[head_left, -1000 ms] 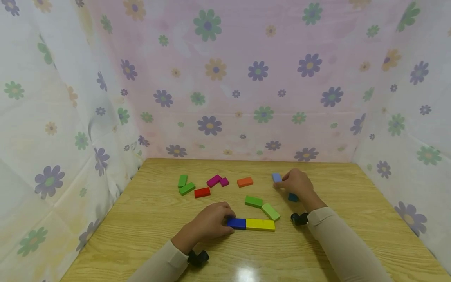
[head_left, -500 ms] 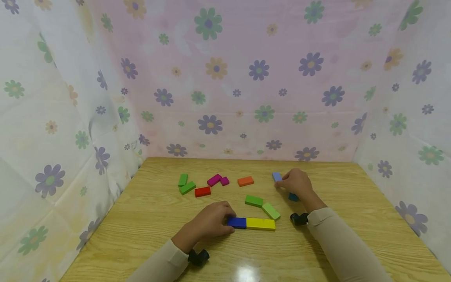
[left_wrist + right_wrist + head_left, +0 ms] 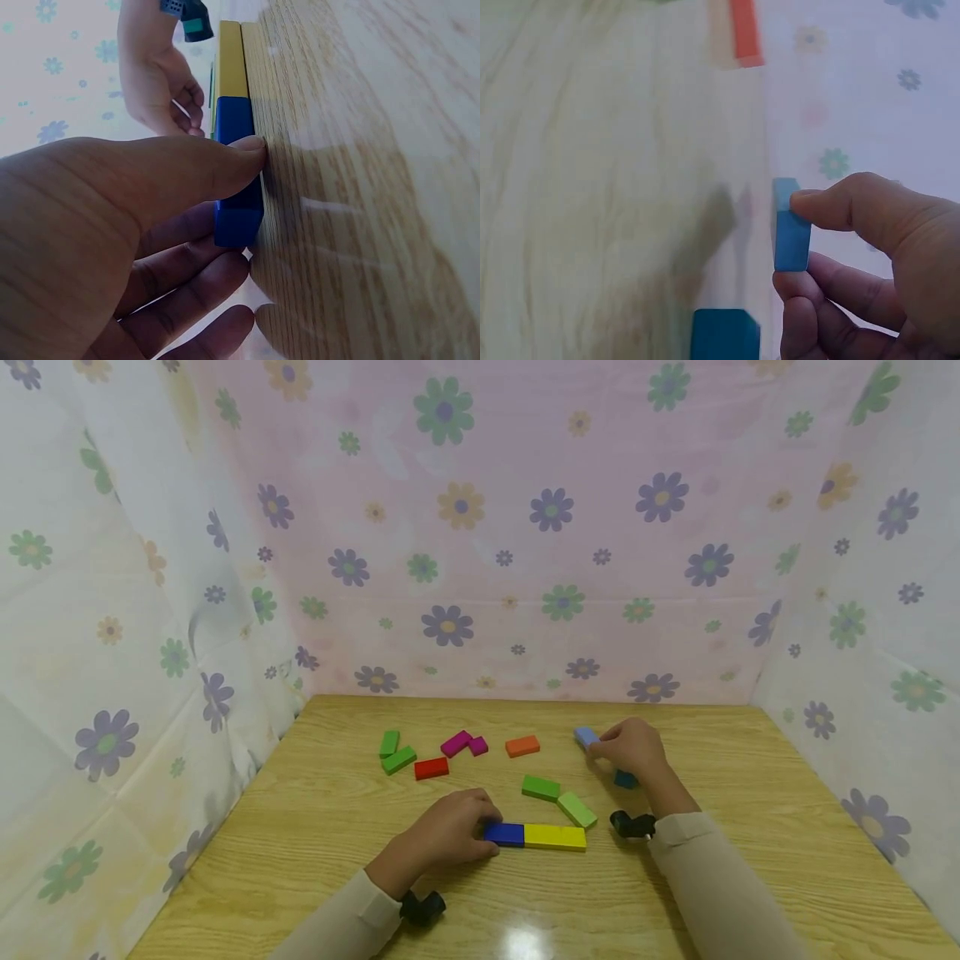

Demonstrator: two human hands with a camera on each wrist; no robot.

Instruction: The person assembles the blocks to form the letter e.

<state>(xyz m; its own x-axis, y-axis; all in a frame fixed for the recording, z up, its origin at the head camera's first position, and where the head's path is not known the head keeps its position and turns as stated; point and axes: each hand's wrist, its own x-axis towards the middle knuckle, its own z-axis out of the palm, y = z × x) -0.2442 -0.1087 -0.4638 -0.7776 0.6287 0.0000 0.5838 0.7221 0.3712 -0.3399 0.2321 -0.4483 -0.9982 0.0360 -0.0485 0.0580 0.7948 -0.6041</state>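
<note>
My left hand [image 3: 442,833] rests on the table, thumb and fingers on either side of a dark blue block [image 3: 505,835]. That block lies end to end with a yellow one [image 3: 555,837], and the left wrist view shows the thumb across the blue block [image 3: 235,112]. At the back right, my right hand [image 3: 633,750] pinches a light blue block [image 3: 586,737] between thumb and fingers. In the right wrist view the light blue block [image 3: 792,236] seems slightly off the table, its shadow apart from it. A teal block [image 3: 625,778] lies under the right wrist, partly hidden.
A green block [image 3: 541,787] and a light green block [image 3: 577,810] lie behind the yellow one. Farther back are an orange block [image 3: 522,746], magenta blocks [image 3: 456,743], a red block [image 3: 431,768] and two green blocks [image 3: 399,760]. Flowered cloth [image 3: 517,527] surrounds the table.
The light blue block has turned and shifted slightly left in my right hand, and the right forearm has swung a little left. The left hand and the row in front stay put.
</note>
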